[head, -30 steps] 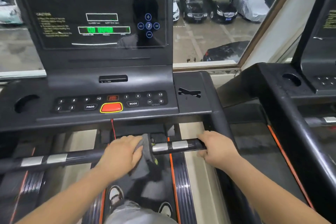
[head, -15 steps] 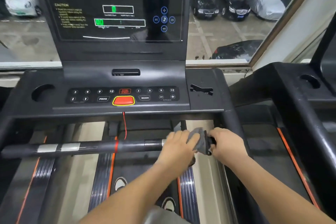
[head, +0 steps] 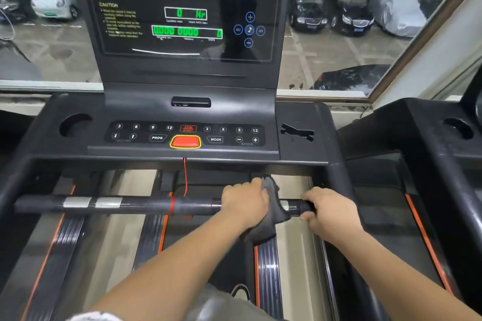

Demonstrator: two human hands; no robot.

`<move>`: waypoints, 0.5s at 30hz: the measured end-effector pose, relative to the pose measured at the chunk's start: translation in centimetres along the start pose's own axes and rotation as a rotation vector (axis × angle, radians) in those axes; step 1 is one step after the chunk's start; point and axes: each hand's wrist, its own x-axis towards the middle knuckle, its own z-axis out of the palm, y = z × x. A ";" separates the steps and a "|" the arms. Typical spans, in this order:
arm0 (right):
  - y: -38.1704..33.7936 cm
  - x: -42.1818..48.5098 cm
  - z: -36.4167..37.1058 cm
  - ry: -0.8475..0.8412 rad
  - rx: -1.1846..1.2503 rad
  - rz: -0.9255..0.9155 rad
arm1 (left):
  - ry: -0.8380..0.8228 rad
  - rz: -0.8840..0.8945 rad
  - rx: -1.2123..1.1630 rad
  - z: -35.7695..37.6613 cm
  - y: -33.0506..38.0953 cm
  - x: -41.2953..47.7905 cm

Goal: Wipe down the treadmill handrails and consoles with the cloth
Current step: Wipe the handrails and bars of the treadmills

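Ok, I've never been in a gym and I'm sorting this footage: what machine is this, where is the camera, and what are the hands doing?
It is a treadmill, seen from a camera worn on the person's head, looking down over both arms. The left hand grips a grey cloth wrapped over the black handrail. The right hand holds the handrail's end beside it. Above sits the console with buttons and a lit screen; parked cars show through the window.

We note: black handrail (head: 146,204) runs crosswise below console deck (head: 294,117). Grey cloth (head: 273,214) draped over its right part, our left hand (head: 243,202) gripping it there. Right hand (head: 330,212) grips bare bar end, just beside cloth.
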 end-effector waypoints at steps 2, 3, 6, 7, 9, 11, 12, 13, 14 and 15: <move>0.0 0.1 0.0 -0.006 0.006 0.006 | 0.101 0.077 0.042 0.9 1.7 -0.8; 0.0 0.1 0.0 -0.002 0.011 0.009 | 0.171 0.139 0.042 1.6 1.9 -1.9; 0.0 0.3 0.0 -0.007 0.000 0.017 | 0.306 0.399 0.015 3.6 -0.8 -4.8; 0.1 0.3 0.1 -0.011 -0.011 0.014 | 0.373 0.449 -0.003 3.9 -2.7 -5.0; 0.0 0.3 -0.2 -0.017 -0.027 0.020 | 0.429 0.427 -0.001 3.7 -6.9 -4.9; -0.2 0.2 -0.5 -0.012 -0.030 0.027 | 0.429 0.335 0.040 2.8 -9.5 -4.7; -0.3 0.1 -0.7 -0.010 -0.028 0.025 | 0.412 0.275 0.056 2.5 -9.7 -4.6; -0.5 0.0 -0.8 -0.010 -0.029 0.025 | 0.407 0.211 0.053 2.4 -9.2 -4.5; -0.8 0.0 -1.0 -0.017 -0.033 0.032 | 0.413 0.144 0.040 2.2 -8.1 -4.5; -1.0 0.1 -1.1 -0.029 -0.036 0.045 | 0.419 0.079 0.029 2.1 -6.8 -4.6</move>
